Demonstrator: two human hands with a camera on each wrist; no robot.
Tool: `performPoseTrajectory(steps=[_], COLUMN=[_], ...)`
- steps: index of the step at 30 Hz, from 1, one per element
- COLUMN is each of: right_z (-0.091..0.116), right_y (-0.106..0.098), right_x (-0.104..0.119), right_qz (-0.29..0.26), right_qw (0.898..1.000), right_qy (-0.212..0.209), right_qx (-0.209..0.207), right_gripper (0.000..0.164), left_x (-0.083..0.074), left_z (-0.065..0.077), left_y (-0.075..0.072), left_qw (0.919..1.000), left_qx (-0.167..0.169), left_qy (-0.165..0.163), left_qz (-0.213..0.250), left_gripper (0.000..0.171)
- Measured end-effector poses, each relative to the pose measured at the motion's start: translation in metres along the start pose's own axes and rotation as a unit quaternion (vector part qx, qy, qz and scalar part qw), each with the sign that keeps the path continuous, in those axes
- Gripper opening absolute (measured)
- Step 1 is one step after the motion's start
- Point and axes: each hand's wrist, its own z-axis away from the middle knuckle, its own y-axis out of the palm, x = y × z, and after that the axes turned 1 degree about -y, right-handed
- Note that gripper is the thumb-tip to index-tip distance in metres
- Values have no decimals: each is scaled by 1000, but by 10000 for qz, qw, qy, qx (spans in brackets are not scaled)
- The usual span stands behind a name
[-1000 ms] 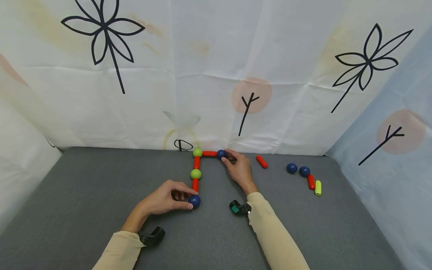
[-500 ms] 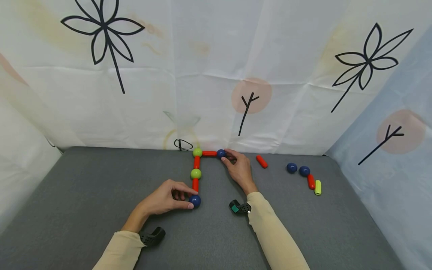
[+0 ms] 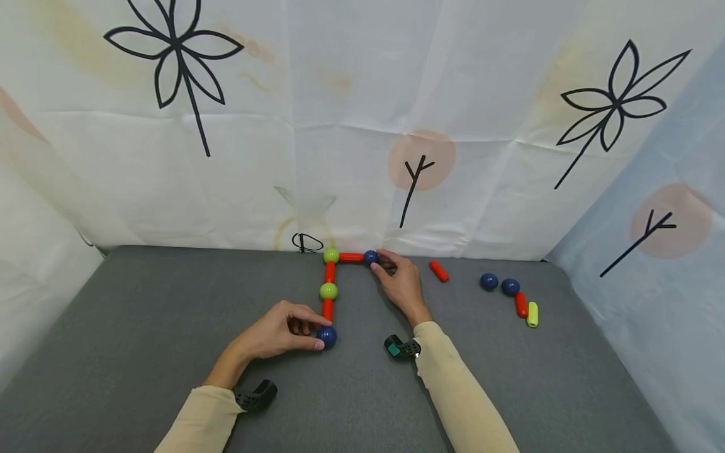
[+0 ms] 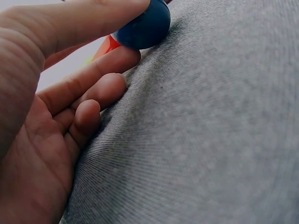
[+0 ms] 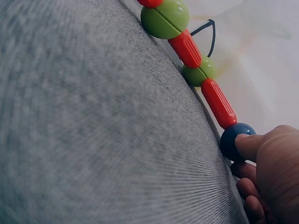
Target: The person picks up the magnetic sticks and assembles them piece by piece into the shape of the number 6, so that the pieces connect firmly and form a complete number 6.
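Left hand pinches the near blue ball, right hand the far blue ball. Gentle, level holding should keep the red rods aligned.

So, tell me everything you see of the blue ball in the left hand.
The blue ball is smooth, shiny and plastic-looking. It seems to rest on the gray cloth, at the near end of a chain; a red rod seems to touch its far side. The left hand pinches it.

The left hand, at left, pinches a blue ball at top centre, beside a red piece; grey cloth fills the right.
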Motion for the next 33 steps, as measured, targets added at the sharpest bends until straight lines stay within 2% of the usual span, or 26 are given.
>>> performPoseTrajectory(steps=[11, 15, 22, 29, 33], right_z=[1, 0, -2, -5, -2], right_y=[-1, -3, -11, -27, -39], right_x=[-1, -2, -3, -2, -9], right_qz=[-31, -339, -879, -813, -469], right_qw=[10000, 9994, 9960, 9961, 9963], right_qy=[23, 41, 87, -60, -110], right_qx=[43, 81, -112, -329, -714], right_gripper=[37, 37, 37, 37, 36], left_x=[1, 2, 2, 2, 2], left_z=[0, 0, 0, 1, 1], left_y=[0, 0, 0, -1, -1], left_qw=[10000, 10000, 10000, 10000, 10000], left_qx=[12, 6, 2, 25, 45], left_qy=[19, 36, 42, 24, 31], left_qz=[8, 22, 11, 34, 67], left_gripper=[31, 31, 31, 32, 32])
